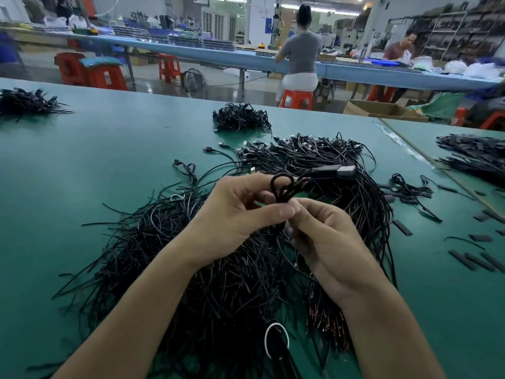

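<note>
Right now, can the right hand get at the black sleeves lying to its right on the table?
Probably yes: the sleeves lie on bare table with nothing between. But the right hand pinches the cable with the left hand, so it must let go first.

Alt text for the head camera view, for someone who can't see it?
A left hand and a right hand pinch a looped black USB cable above a heap of black cables on a green table. A smaller bundle lies further back; short black sleeves lie at right.
</note>
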The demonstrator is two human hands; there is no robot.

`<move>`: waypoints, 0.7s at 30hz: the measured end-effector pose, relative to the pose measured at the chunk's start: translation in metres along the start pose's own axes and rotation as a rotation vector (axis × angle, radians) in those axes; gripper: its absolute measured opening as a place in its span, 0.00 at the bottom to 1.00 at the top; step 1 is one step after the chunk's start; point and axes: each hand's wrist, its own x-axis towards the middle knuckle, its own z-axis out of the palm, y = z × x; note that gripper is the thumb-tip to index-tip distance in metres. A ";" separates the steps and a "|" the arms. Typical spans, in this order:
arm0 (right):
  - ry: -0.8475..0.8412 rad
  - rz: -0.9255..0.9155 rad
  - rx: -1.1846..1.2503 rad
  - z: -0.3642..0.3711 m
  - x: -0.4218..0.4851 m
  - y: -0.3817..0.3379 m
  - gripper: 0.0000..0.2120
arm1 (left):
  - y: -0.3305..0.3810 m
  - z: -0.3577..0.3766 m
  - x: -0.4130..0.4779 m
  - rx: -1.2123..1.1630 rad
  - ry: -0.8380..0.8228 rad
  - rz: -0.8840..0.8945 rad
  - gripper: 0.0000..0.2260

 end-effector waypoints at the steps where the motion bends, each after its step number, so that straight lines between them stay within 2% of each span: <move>1: -0.003 0.064 0.057 0.000 0.001 0.001 0.14 | -0.001 -0.002 0.000 0.034 -0.006 0.023 0.09; 5: -0.015 0.186 0.186 0.000 0.004 0.006 0.08 | -0.006 -0.005 0.000 0.221 -0.015 0.061 0.09; 8: 0.119 0.124 -0.100 -0.008 0.006 0.011 0.07 | -0.017 -0.011 0.005 0.235 0.048 -0.062 0.11; 10: 0.256 0.074 -0.414 -0.017 0.008 0.015 0.05 | -0.031 -0.022 0.013 0.202 0.248 -0.203 0.13; 12: 0.324 0.025 -0.651 -0.027 0.010 0.019 0.04 | -0.046 -0.038 0.028 0.194 0.486 -0.315 0.11; 14: 0.320 0.001 -0.812 -0.032 0.009 0.022 0.05 | -0.058 -0.055 0.046 0.254 0.680 -0.347 0.13; 16: 0.264 0.029 -0.930 -0.032 0.008 0.023 0.03 | -0.066 -0.070 0.060 0.386 0.810 -0.389 0.19; 18: 0.176 0.086 -1.052 -0.028 0.006 0.026 0.05 | -0.072 -0.078 0.065 0.522 0.790 -0.454 0.21; 21: 0.090 0.140 -1.255 -0.019 0.003 0.028 0.12 | -0.078 -0.069 0.060 0.588 0.646 -0.449 0.18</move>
